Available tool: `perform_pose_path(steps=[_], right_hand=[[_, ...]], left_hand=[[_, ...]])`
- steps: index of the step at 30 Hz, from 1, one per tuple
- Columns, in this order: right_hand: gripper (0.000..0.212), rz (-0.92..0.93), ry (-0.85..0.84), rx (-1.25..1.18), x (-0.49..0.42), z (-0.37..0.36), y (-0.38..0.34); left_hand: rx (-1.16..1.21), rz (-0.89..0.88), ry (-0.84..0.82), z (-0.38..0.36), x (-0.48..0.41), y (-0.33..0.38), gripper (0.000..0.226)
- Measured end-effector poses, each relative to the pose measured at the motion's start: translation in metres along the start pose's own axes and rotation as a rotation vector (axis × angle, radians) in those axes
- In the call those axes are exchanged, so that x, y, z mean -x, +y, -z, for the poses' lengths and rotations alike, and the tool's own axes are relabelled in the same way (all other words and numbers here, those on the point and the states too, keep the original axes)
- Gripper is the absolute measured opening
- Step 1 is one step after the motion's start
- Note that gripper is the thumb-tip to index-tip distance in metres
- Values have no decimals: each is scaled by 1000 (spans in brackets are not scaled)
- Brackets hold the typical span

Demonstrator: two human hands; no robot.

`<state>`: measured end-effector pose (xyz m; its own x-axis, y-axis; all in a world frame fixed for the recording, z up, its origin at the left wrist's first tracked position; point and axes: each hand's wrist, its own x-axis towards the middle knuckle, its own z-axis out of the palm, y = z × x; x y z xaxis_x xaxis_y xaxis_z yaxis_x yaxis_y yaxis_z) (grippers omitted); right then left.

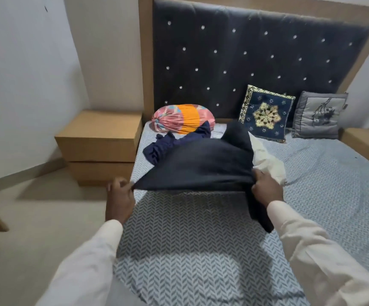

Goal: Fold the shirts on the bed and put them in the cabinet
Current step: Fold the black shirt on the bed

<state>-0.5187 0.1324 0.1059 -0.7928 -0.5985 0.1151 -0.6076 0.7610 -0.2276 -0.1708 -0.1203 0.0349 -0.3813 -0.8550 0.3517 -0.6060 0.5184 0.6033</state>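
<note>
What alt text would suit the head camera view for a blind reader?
A person's left hand and right hand hold a dark shirt stretched above the bed. Behind it lie a navy shirt, a cream garment, a bolster and two cushions against the headboard.

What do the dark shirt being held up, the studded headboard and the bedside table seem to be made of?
Dark shirt: soft matte cloth, perhaps cotton knit; it sags and drapes where held. Headboard: dark padded panel, velvet-like or faux leather, tufted with shiny studs, inside a tan wood-look frame. Bedside table: flat tan boards, probably laminated wood, matte.
</note>
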Motion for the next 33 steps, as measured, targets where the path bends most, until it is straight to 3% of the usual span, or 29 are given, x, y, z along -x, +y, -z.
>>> perform_pose_path(steps=[3, 5, 8, 15, 21, 29, 32, 33], right_hand=[[29, -11, -97, 68, 30, -32, 22], [28, -17, -137, 73, 49, -44, 35], [31, 2, -189, 88, 70, -47, 51], [37, 12, -242, 298, 120, -44, 83], [39, -35, -198, 342, 166, -40, 100], [42, 24, -748, 506, 215, -58, 92], [37, -232, -1179, 182, 221, -55, 91], [36, -287, -1201, 98, 219, -51, 96]], left_hand=[[-246, -122, -310, -6, 43, -21, 42], [-312, -170, -575, 0, 61, -24, 50], [-452, -263, -799, 5, 77, -19, 54], [-810, -286, -903, 10, 105, 3, 36], [-903, -255, -967, 22, 140, 5, 38], [-983, -207, -1089, 31, 168, 6, 47], [-988, -143, -1179, 30, 165, 12, 48], [-979, -134, -1201, 26, 163, 15, 48]])
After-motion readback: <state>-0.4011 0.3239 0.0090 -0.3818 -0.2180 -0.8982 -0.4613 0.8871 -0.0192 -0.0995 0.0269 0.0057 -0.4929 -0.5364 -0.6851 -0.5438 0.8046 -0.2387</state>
